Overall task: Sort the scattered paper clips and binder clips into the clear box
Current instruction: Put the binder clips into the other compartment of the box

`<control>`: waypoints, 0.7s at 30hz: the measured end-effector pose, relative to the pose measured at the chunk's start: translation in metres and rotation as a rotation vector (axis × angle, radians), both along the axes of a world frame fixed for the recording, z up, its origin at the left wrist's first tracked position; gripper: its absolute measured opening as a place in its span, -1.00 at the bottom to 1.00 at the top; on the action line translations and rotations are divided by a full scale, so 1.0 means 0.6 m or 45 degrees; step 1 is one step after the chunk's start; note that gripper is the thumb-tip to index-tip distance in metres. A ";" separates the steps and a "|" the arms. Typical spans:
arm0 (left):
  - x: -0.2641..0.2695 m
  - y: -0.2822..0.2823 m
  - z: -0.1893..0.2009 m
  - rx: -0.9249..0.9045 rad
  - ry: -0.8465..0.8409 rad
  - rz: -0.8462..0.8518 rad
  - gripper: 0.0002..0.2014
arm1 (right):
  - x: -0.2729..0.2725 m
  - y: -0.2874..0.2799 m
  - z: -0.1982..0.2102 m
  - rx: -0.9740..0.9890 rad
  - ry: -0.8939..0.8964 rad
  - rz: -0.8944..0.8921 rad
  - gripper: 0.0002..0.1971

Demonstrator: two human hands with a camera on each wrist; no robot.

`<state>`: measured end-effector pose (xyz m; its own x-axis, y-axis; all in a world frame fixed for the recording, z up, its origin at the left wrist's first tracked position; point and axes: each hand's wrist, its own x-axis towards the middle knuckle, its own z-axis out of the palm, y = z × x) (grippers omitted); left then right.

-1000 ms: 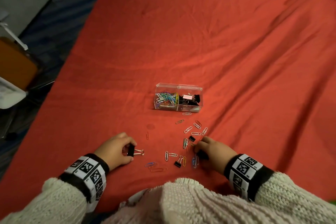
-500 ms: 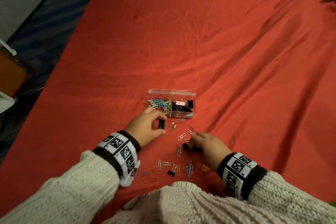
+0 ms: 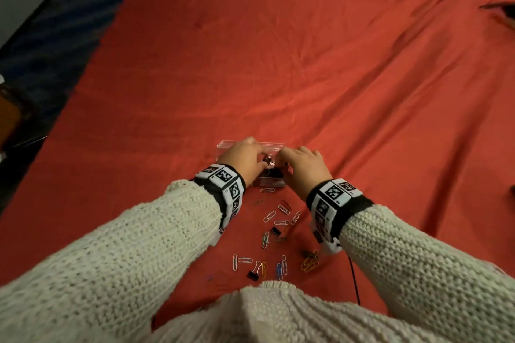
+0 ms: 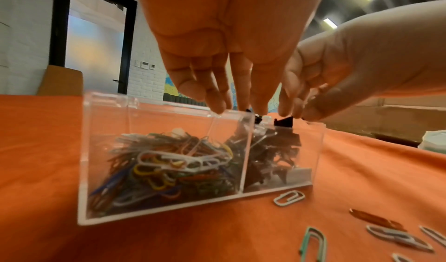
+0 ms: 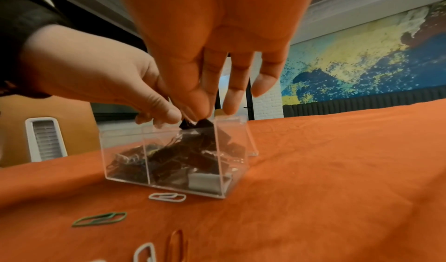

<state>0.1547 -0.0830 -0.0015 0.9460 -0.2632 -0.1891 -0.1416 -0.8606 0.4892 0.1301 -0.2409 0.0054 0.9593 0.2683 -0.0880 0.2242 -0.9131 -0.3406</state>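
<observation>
Hovering both hands over the clear box (image 4: 169, 151), fingertips pointing down. Right hand (image 5: 205, 46) pinching a black binder clip (image 5: 205, 123) just above the right-hand compartment, apparently to drop it among its kind. Left hand (image 4: 229, 37) narrowing on another black clip (image 4: 257, 119) beside it, beneath the fingertips; grip unclear. Leaving loose paper clips (image 3: 281, 221) behind the wrists, not yet sorted.

One clear box (image 3: 223, 145), two hands, two loose binder clips (image 3: 276, 230), many paper clips (image 3: 269, 216)
</observation>
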 end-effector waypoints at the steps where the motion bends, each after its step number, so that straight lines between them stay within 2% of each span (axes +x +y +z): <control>1: 0.000 0.001 -0.002 0.017 -0.015 -0.004 -0.71 | 0.000 -0.002 -0.007 -0.022 -0.005 0.011 -0.83; 6: -0.009 0.004 -0.018 0.162 -0.100 -0.118 -0.65 | -0.005 -0.003 -0.030 -0.182 -0.193 0.054 -0.84; 8: -0.015 0.006 -0.019 0.236 -0.114 -0.167 -0.61 | -0.007 -0.002 -0.031 -0.240 -0.170 0.081 -0.79; 11: -0.027 0.021 -0.009 0.119 -0.173 -0.127 -0.57 | -0.016 0.002 -0.026 -0.206 -0.182 0.076 -0.81; 14: -0.048 0.056 0.001 0.009 -0.202 -0.013 -0.70 | -0.038 0.008 -0.025 -0.140 -0.222 0.084 -0.87; 16: -0.065 0.090 0.001 -0.006 -0.116 0.034 -0.79 | -0.056 0.010 -0.026 -0.080 -0.104 0.194 -0.84; 18: -0.085 0.130 -0.002 0.005 0.008 0.043 -0.81 | -0.076 0.011 -0.027 -0.044 0.197 0.303 -0.76; 20: -0.110 0.171 -0.008 0.073 0.148 0.039 -0.78 | -0.094 0.012 -0.033 -0.163 0.455 0.410 -0.70; 21: -0.124 0.192 -0.011 0.127 0.217 0.040 -0.75 | -0.103 0.012 -0.039 -0.242 0.512 0.452 -0.67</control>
<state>0.0805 0.0320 -0.0081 0.9057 -0.2058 -0.3707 -0.0362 -0.9086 0.4160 0.0681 -0.2336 -0.0178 0.6943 0.5122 -0.5056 0.4154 -0.8589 -0.2997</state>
